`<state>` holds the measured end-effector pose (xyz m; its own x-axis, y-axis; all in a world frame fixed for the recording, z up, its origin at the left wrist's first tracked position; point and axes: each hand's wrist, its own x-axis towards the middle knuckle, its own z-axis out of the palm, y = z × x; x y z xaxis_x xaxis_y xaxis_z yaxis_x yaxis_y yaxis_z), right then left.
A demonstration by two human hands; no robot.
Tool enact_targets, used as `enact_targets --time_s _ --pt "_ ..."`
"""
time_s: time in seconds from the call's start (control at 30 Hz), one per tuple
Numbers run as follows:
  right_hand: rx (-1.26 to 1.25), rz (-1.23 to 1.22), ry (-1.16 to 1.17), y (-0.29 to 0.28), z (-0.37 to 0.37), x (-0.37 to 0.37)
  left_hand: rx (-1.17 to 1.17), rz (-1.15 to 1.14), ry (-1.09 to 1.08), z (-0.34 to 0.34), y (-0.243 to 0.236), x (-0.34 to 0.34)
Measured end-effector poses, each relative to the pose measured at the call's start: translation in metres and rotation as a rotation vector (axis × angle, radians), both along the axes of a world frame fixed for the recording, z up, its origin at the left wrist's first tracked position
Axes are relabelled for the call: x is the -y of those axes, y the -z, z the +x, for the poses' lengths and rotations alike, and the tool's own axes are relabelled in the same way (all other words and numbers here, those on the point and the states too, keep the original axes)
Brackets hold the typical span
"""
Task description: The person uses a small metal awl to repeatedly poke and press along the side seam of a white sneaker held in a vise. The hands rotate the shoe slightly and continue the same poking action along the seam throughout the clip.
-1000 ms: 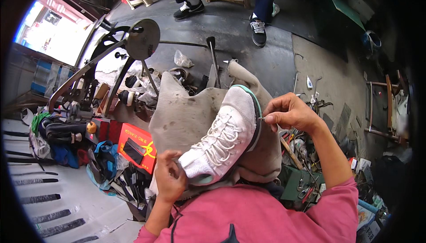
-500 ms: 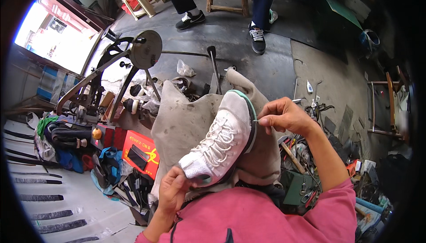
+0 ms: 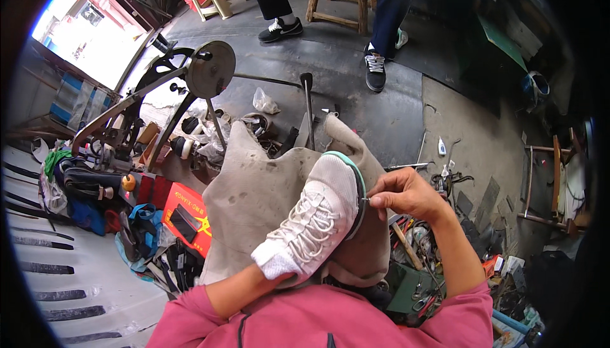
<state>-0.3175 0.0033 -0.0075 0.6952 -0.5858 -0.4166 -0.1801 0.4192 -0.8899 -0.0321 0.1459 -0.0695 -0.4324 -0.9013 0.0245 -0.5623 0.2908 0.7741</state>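
A white lace-up sneaker [image 3: 311,221] with a dark sole edge and a green strip round the toe lies over my lap, toe pointing away. My left hand [image 3: 277,279] is pushed into the shoe's opening up to the wrist, so its fingers are hidden. At the right side of the toe, my right hand [image 3: 406,194] pinches a thin, needle-like piece [image 3: 366,200] between thumb and finger, at the sole edge. Under the shoe a stained beige cloth apron [image 3: 244,189] covers my knees.
A black hand-cranked machine with a round wheel [image 3: 211,68] stands front left. Beside my left leg are a red box [image 3: 187,218] and bags. Tools and a hammer handle [image 3: 406,246] crowd the right side. Ahead, a person in black shoes [image 3: 281,30] sits near a wooden stool [image 3: 337,2].
My left hand has gone from holding the heel collar to inside the shoe. The right hand stays pinched at the toe's sole edge. The view has shifted slightly.
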Motion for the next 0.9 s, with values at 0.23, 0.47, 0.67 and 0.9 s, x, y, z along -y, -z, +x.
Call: enact_targets --time_s 0.23,0.47,0.67,0.9 --pt "-0.01 0.017 -0.024 -0.016 -0.006 0.009 0.015 -0.146 -0.135 -0.038 -0.018 0.031" --pt "-0.22 -0.092 -0.104 -0.048 0.0 0.017 0.019 -0.038 0.03 -0.033 -0.018 0.036" --pt "-0.281 -0.129 -0.123 -0.055 0.008 0.02 -0.242 0.138 0.006 -0.031 -0.006 0.027" --pt "-0.238 -0.268 -0.126 -0.047 0.012 0.019 -0.3 0.187 0.122 -0.035 -0.006 0.02"
